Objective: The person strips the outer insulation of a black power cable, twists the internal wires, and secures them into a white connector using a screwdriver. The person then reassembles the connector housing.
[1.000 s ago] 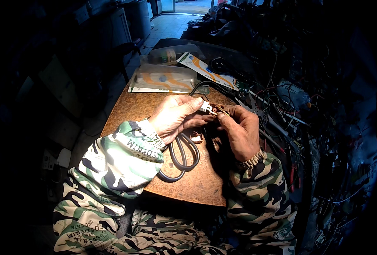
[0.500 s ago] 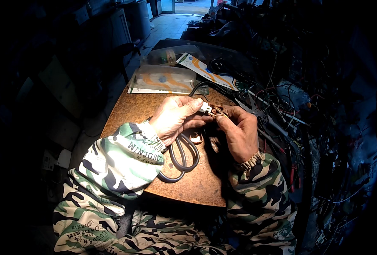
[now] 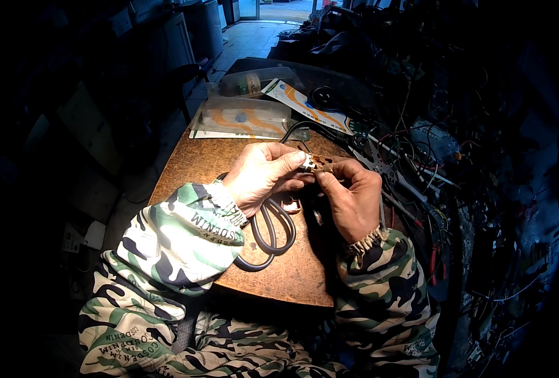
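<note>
My left hand [image 3: 260, 176] pinches a small white electrical connector piece [image 3: 306, 162] between thumb and fingers, above the wooden table. From the right, my right hand [image 3: 354, 196] is closed, thumb against forefinger, at thin copper-coloured parts [image 3: 320, 162] on the connector's right end. Its fingertips partly hide what they grip; thin wire ends seem to be there, too small to make out fully. Below my hands lies a small brown piece with a white inside [image 3: 291, 205]. A thick black cable [image 3: 284, 247] curls in loops beside my left wrist.
The brown wooden table [image 3: 185, 159] bears clear plastic packages [image 3: 247, 113] and a white-and-orange card [image 3: 305, 104] at its far side. Along the right edge lie tangled wires and hand tools [image 3: 412, 189], with a red-handled tool [image 3: 433, 261] nearer me. The surroundings are dark.
My right hand has shifted slightly left, its thumb closer to the connector. The connector has turned a little in my left fingers, and less of its white side shows.
</note>
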{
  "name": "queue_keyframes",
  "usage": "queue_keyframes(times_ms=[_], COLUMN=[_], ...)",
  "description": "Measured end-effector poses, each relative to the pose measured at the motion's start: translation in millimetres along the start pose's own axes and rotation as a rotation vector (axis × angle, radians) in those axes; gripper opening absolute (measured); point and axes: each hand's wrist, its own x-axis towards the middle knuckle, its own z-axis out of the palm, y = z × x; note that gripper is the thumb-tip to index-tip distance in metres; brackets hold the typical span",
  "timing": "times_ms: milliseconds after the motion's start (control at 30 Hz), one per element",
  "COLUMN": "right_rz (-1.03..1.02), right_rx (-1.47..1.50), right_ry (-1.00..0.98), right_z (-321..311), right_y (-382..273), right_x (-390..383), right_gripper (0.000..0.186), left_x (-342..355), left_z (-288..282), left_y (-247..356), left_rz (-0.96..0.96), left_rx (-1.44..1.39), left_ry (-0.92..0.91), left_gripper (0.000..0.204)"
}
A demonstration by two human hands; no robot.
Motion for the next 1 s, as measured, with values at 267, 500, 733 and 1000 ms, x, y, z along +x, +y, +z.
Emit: queue_keyframes(times_ms=[267,500,733,1000], right_rz=[-0.013,0.103,0.089,0.153], right_rx=[0.048,0.066,0.203,0.189], right_ry=[0.046,0.058,-0.015,-0.113], right_z=[3.3,-1.2,-3.1,-18.8], right_y=[-3.5,-15.1,-23.9,-13.7], right_x=[-1.5,-3.0,0.9,9.9], right_gripper=[0.012,0.021,0.027,0.026], left_x=[-1.2,3.5,-2.0,-3.2], left_z=[4.3,5.6,3.5,4.5], left_y=[1.4,-3.0,2.9,3.9], left_rz=[-0.002,-0.015,-0.010,-0.019], left_rx=[-0.068,-0.003,-0.027,-0.016], left_ry=[0.024,0.000,0.028,0.006], left_gripper=[0.027,0.027,0.027,0.029])
